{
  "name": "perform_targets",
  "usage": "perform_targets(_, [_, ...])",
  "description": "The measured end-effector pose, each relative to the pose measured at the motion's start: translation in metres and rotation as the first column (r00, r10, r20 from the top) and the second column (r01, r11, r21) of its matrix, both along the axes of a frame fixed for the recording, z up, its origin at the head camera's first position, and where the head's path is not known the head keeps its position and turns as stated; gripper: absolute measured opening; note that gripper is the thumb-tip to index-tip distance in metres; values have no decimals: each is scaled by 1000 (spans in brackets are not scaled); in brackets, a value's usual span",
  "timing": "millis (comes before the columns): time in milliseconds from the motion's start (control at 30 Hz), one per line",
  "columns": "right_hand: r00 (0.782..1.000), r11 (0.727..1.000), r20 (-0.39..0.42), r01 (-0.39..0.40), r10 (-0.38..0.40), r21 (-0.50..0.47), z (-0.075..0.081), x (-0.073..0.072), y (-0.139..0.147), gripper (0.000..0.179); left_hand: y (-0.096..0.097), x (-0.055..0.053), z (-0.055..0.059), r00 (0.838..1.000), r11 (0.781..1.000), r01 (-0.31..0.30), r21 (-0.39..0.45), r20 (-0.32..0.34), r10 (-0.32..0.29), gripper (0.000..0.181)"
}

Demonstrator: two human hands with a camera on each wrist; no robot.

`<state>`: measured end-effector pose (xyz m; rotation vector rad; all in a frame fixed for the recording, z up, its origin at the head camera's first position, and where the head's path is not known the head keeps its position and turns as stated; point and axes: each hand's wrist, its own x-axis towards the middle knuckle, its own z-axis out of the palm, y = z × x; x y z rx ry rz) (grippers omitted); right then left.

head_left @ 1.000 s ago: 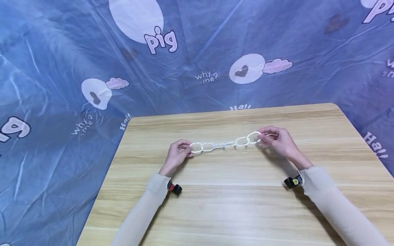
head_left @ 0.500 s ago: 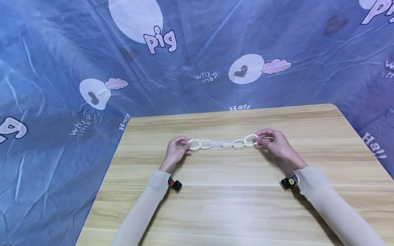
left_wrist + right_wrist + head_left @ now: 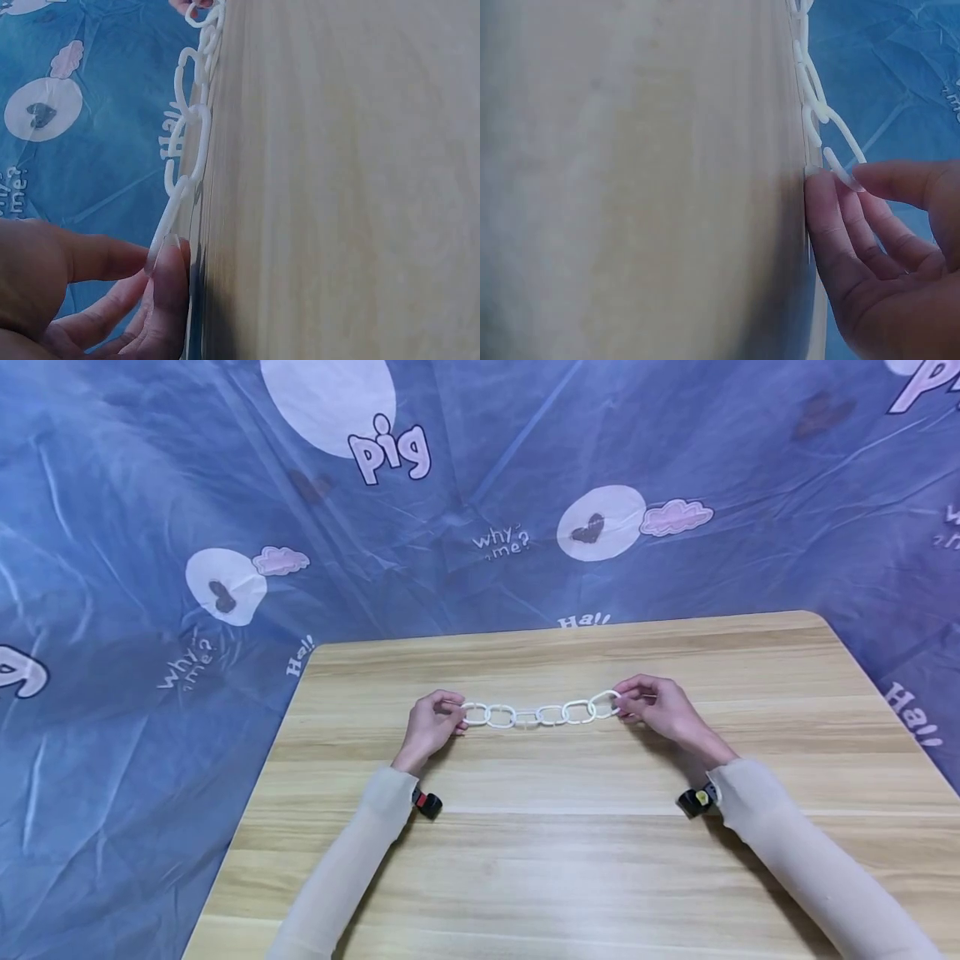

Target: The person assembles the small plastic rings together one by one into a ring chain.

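A white chain of several oval plastic links (image 3: pixel 578 712) stretches between the two hands above the far half of the table. My left hand (image 3: pixel 432 727) pinches the link at its left end between thumb and fingers. At the other end, my right hand (image 3: pixel 665 711) pinches the last link. The chain sags slightly in the middle. The left wrist view shows an end link (image 3: pixel 166 221) between the fingertips, with the other links running away from it. In the right wrist view, the gripped link (image 3: pixel 841 169) has a gap in its side.
The wooden table (image 3: pixel 525 877) has a light grain and a rounded far right corner. Behind it hangs a blue printed cloth (image 3: pixel 465 485). A small black device is strapped to the left wrist (image 3: pixel 429 805), another to the right (image 3: pixel 696 802).
My right hand has moved a little to the left, toward the left hand. The chain has gone slacker, and its middle links have turned to show their openings. Both hands keep their hold.
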<state>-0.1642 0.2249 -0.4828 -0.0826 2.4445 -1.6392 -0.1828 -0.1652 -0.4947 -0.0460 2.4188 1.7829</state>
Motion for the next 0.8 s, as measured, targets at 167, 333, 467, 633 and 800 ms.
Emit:
perform_targets(167, [1000, 999, 15, -17, 17, 35, -1, -3, -2, 34, 0, -2, -3, 1000, 1000, 0, -22, 10, 0, 21])
perform_targets(333, [999, 998, 25, -31, 29, 59, 1, -4, -2, 33, -1, -4, -6, 1000, 1000, -9, -19, -1, 9, 19])
perform_targets(467, [999, 997, 34, -40, 38, 66, 2, -3, -2, 33, -2, -5, -8, 1000, 1000, -9, -19, -19, 8, 17])
perform_targets(633, [998, 994, 35, -46, 43, 97, 3, 1, -2, 37, -4, -4, -8, 1000, 999, 0, -44, -25, -1, 18])
perform_targets(800, [998, 985, 9, -63, 62, 162, 3, 8, -2, 38, -9, 1, -8, 999, 992, 13, -126, -48, -19, 20])
